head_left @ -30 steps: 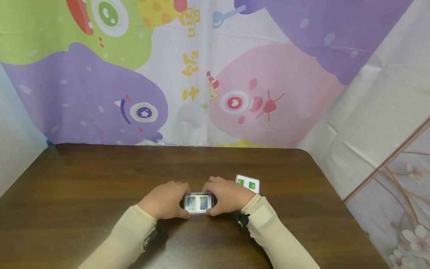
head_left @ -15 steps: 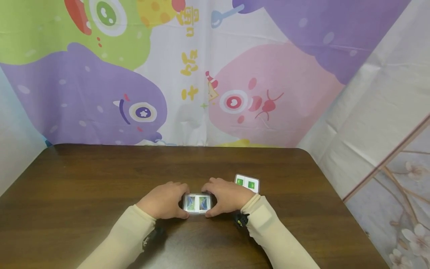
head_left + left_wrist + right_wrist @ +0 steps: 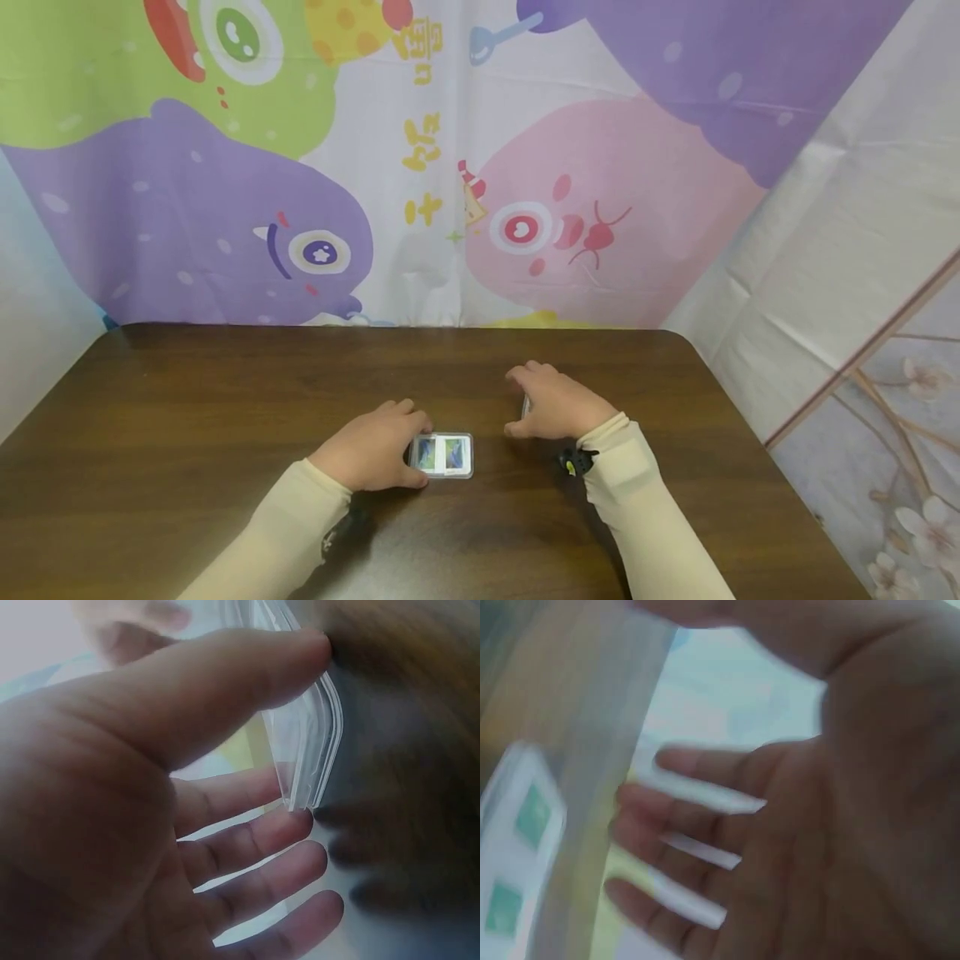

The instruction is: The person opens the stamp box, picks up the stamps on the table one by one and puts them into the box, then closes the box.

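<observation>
A clear plastic case (image 3: 454, 457) with two blue-green pictures lies flat on the table in the head view. My left hand (image 3: 367, 452) grips its left end, thumb on the near edge and fingers at the far edge. In the left wrist view, the thumb crosses the layered clear rim of the case (image 3: 315, 742). Over to the right, my right hand (image 3: 561, 405) hovers above a second case, hiding most of it. The right wrist view shows this white case (image 3: 517, 862) with green squares, blurred and apart from the spread fingers (image 3: 697, 765).
A brown wooden table (image 3: 225, 375) carries both cases. Behind it hangs a cartoon-print cloth (image 3: 420, 275), meeting the table's back edge. A pale panel with printed blossoms (image 3: 900, 467) stands along the right side.
My right hand has let go of the blue-green case and moved right, over the green-square case. My left hand has stayed at the blue-green case, which has barely moved.
</observation>
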`<state>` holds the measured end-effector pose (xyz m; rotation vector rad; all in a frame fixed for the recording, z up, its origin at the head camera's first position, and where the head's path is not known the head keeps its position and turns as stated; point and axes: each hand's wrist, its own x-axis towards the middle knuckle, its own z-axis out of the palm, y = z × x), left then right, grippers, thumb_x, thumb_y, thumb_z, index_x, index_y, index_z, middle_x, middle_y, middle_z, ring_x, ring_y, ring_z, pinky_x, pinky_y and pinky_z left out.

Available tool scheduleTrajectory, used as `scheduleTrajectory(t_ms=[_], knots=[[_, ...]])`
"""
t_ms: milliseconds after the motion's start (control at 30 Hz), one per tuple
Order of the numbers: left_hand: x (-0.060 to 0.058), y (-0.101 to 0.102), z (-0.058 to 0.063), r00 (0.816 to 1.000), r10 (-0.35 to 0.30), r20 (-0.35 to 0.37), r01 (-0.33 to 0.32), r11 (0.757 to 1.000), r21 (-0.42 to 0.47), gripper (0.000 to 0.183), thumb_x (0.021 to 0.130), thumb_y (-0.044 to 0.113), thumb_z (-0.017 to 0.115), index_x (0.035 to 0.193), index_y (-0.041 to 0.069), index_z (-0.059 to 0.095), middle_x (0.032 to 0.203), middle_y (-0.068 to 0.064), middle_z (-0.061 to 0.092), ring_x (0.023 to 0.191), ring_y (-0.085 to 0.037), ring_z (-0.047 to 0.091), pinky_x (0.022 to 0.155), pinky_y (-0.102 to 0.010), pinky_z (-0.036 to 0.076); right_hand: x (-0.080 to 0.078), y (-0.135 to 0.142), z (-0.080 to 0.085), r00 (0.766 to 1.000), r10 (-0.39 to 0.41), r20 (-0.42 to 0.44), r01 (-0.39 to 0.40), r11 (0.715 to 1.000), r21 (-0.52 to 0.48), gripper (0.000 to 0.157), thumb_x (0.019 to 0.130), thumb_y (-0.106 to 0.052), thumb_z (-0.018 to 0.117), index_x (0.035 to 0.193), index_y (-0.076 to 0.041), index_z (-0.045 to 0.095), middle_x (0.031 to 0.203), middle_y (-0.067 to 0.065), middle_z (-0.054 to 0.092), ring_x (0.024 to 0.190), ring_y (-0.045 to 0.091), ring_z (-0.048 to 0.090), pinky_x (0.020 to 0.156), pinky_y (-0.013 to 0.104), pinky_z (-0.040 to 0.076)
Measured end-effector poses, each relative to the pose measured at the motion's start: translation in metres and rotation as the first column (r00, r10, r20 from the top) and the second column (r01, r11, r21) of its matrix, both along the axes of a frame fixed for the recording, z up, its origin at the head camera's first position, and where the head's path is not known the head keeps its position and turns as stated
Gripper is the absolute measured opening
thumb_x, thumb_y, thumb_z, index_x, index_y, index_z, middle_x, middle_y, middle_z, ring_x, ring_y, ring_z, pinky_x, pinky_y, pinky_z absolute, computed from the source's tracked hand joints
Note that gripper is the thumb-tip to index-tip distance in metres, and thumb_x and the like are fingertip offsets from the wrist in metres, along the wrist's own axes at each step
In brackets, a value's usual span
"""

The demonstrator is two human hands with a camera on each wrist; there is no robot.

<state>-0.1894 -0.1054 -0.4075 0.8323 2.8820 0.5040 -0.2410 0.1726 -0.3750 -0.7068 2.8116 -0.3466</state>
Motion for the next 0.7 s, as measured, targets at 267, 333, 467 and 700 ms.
scheduleTrajectory(t_ms=[267,333,467,700], knots=[[0.001,0.0,-0.001,0.999,0.015,0.028,-0.016,1.0,0.011,0.054,0.074,0.033,0.092,0.114,0.006,0.069,0.099,0.0,0.058,0.086,-0.016,0.05,0.075,-0.039,0.049,-0.005,0.01,-0.011,0.987,-0.162,0.014,0.157,0.972,0.174,0.065,0.08,-0.025,0.089,0.129,0.004,0.056,0.111,0.017,0.055,0.096,0.032,0.053,0.092,0.052,0.045],[-0.001,-0.001,-0.001,0.999,0.024,0.028,-0.024,1.0,0.008,0.054,0.074,0.033,0.092,0.113,0.005,0.068,0.099,-0.001,0.058,0.085,-0.017,0.05,0.075,-0.039,0.049,-0.008,0.012,-0.014,0.985,-0.171,0.007,0.166,0.969,0.185,0.06,0.08,-0.023,0.088,0.125,0.003,0.058,0.109,0.016,0.055,0.095,0.032,0.053,0.091,0.051,0.046],[-0.003,-0.003,-0.002,0.999,0.038,0.028,-0.038,0.999,0.005,0.053,0.074,0.033,0.091,0.113,0.005,0.068,0.099,-0.002,0.058,0.085,-0.018,0.051,0.074,-0.039,0.048,-0.01,0.013,-0.018,0.987,-0.157,0.031,0.151,0.978,0.143,0.05,0.079,-0.02,0.089,0.116,-0.001,0.062,0.102,0.011,0.057,0.09,0.028,0.053,0.083,0.046,0.049],[-0.003,-0.007,-0.002,0.998,0.052,0.041,-0.052,0.999,0.0,0.053,0.073,0.033,0.091,0.113,0.006,0.068,0.099,-0.001,0.057,0.086,-0.018,0.05,0.074,-0.039,0.048,-0.002,-0.001,-0.021,0.989,-0.061,0.133,0.049,0.995,0.088,0.048,0.074,-0.021,0.092,0.108,-0.007,0.061,0.099,0.004,0.055,0.09,0.022,0.051,0.078,0.038,0.05]])
